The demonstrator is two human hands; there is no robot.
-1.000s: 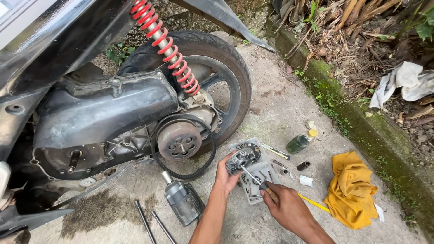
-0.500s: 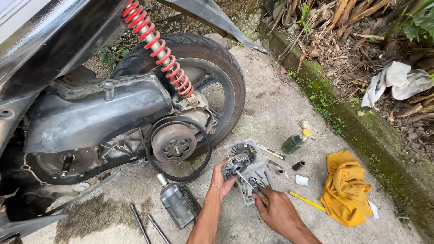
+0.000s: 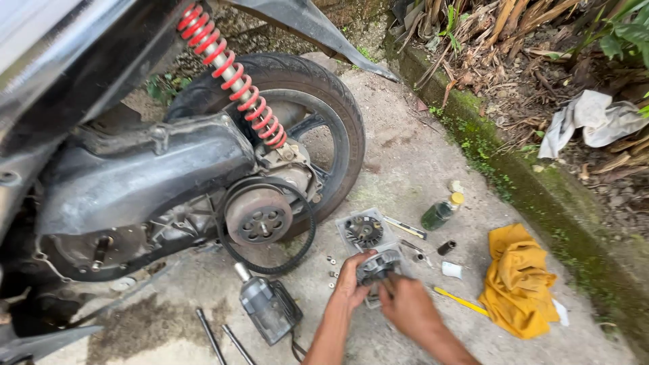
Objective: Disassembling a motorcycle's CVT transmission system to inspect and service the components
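My left hand [image 3: 350, 282] grips a round grey metal drive part [image 3: 376, 265] from its left side, just above a grey tray [image 3: 399, 260] on the concrete. My right hand [image 3: 407, 307] is closed around a thin tool whose tip rests on that part; most of the tool is hidden by my fingers. A second round finned metal part [image 3: 364, 231] lies on the far end of the tray. To the left stands a scooter with its drive case open, showing the clutch drum [image 3: 259, 216] and a loose black belt [image 3: 270, 267].
The rear tyre [image 3: 338, 108] and red shock spring [image 3: 233, 78] stand behind. A power tool [image 3: 267, 307] and two metal rods [image 3: 220, 341] lie at left. A small green bottle [image 3: 439, 213], a yellow cloth [image 3: 517, 280], a yellow-handled tool [image 3: 460, 301] and a mossy kerb [image 3: 541, 182] are to the right.
My hands have drawn closer together around the grey part at the near end of the tray. The view has shifted slightly, so the scooter sits higher in the frame.
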